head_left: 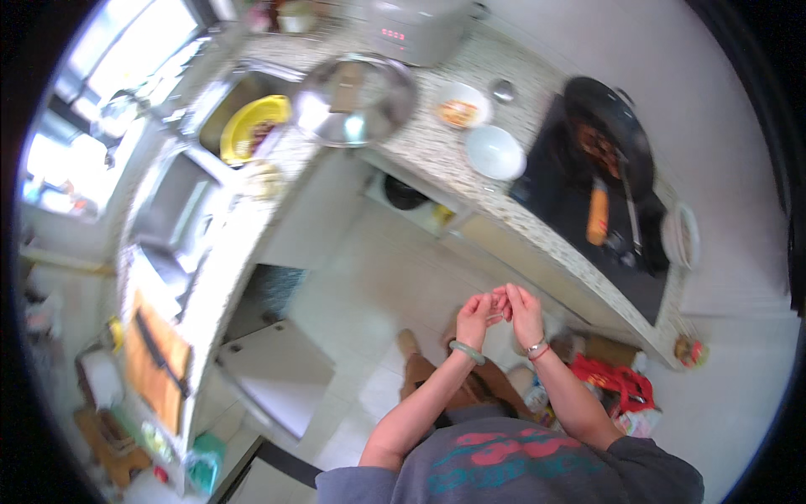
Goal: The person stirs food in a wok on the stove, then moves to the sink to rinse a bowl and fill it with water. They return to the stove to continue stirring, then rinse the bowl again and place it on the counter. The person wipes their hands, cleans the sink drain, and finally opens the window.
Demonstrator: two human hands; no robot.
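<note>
My left hand [474, 321], with a pale green bangle at the wrist, meets my right hand [525, 317] in front of my body, above the floor. A silver watch or bracelet and a red cord circle the right wrist. The fingers of both hands are curled and pinched close together. Whatever lies between them, if anything, is too small and blurred to name. Ahead to the right, a black wok [611, 139] holds dark brown food, with a wooden-handled spatula [598, 214] resting in it. Neither hand touches the counter.
The speckled counter [537, 206] carries a white bowl [495, 153], a bowl of orange food [458, 112], a large metal lid [369, 105] and a rice cooker [420, 38]. A yellow basket [252, 126] sits at the sink. A knife lies on a cutting board [138, 370]. A cabinet door [281, 370] stands open.
</note>
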